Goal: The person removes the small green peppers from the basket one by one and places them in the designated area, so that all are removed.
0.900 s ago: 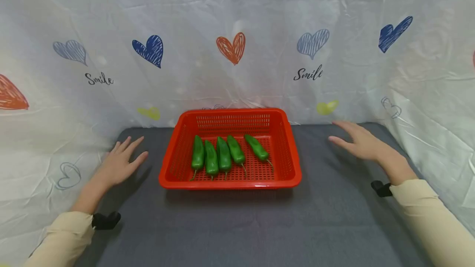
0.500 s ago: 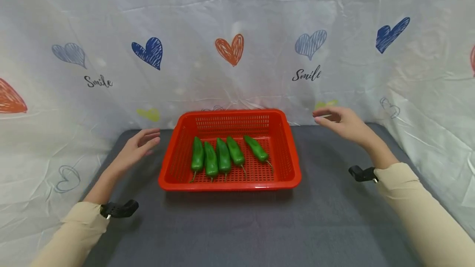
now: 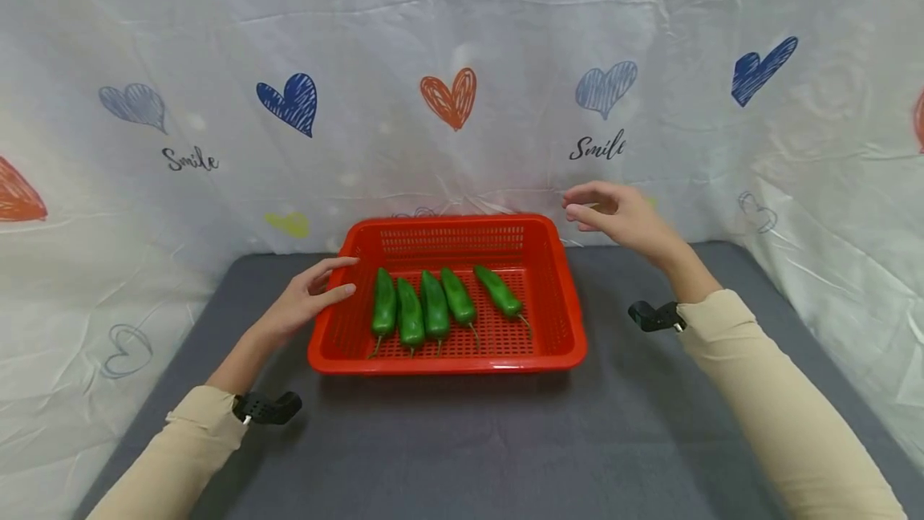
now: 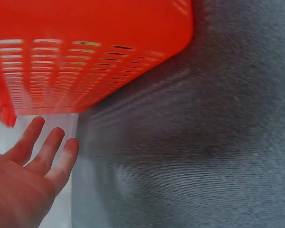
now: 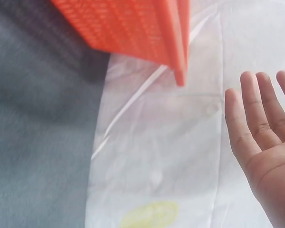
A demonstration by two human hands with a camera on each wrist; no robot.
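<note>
Red basket (image 3: 447,363) on the bench (image 3: 447,456), five green chili peppers (image 3: 435,305) inside, says the head view | left wrist catches only green slivers through slots (image 4: 46,62) | left hand (image 3: 306,299) at left rim, right hand (image 3: 622,217) near back right corner, both grips loose, empty!

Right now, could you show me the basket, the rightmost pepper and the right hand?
Basket (image 3: 447,364), head view: near rim.
Rightmost pepper (image 3: 499,291), head view: middle of its body.
Right hand (image 5: 274,164), right wrist view: palm.
</note>
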